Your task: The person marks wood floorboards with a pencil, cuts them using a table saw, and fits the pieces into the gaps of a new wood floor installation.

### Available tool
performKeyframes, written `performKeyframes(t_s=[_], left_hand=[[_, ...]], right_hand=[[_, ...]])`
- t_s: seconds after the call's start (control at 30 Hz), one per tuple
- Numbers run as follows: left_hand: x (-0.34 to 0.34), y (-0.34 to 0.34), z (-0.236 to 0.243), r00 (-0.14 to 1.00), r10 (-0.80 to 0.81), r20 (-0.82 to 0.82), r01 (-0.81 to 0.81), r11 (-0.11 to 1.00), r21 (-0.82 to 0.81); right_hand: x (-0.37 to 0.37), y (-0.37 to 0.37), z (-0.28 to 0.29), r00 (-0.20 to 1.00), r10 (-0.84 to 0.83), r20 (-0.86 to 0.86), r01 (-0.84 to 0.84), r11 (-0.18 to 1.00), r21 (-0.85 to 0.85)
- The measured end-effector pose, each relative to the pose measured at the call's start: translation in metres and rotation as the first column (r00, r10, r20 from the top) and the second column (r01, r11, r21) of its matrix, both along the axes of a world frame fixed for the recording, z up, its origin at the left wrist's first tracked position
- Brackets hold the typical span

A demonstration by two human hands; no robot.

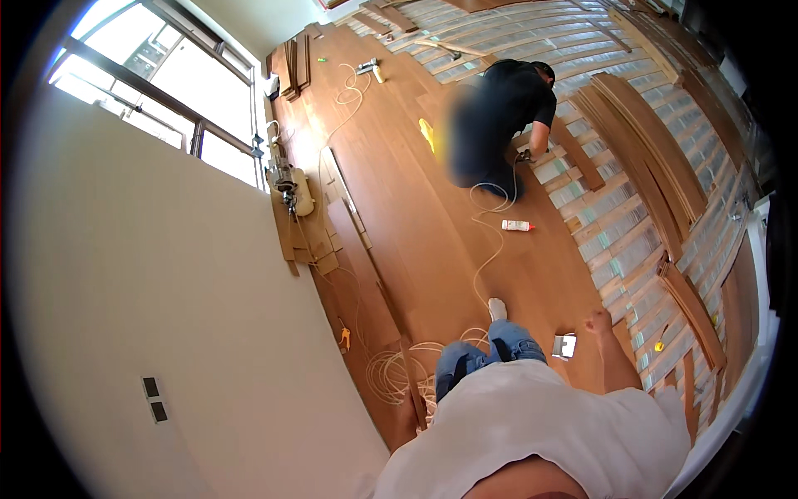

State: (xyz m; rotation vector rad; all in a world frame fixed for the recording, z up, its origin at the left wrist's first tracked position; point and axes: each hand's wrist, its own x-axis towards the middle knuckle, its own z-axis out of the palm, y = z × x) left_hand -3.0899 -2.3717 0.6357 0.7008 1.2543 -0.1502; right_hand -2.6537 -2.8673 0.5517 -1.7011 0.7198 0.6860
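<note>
My right hand (597, 322) is closed in a loose fist with nothing visible in it, held out over the edge of the laid floor. Near it on the boards lies a small open white box (564, 346). Low on my left side, my left hand (407, 413) is in shadow and partly hidden, gripping a narrow wooden floorboard (413, 378) that stands up steeply. A coil of pale air hose (384, 376) lies around that board. In front of me a white bottle with a red cap (517, 225) lies on the floor.
A co-worker in black (499, 125) crouches ahead with a tool on a hose. Exposed battens (619, 241) over silvery sheeting run along the right, with stacked floorboards (640, 158) across them. A compressor (291, 187) stands under the window; an orange tool (345, 337) lies by the left wall.
</note>
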Motion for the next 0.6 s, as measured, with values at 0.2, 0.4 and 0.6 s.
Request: performKeyframes(t_s=[0.2, 0.4, 0.6], left_hand=[[0.104, 0.033, -0.039, 0.999, 0.048, 0.018, -0.051, 0.973, 0.224], [0.165, 0.147, -0.072, 0.970, 0.236, -0.066, -0.242, 0.964, -0.107], [0.281, 0.291, -0.077, 0.975, 0.039, -0.218, -0.008, 0.990, 0.139]], right_hand=[[0.255, 0.134, 0.072, 0.949, 0.133, 0.285, -0.137, 0.991, -0.005], [0.299, 0.283, 0.063, 0.870, 0.368, 0.329, -0.373, 0.926, -0.048], [0.219, 0.295, -0.019, 0.900, 0.217, -0.379, -0.213, 0.976, 0.053]])
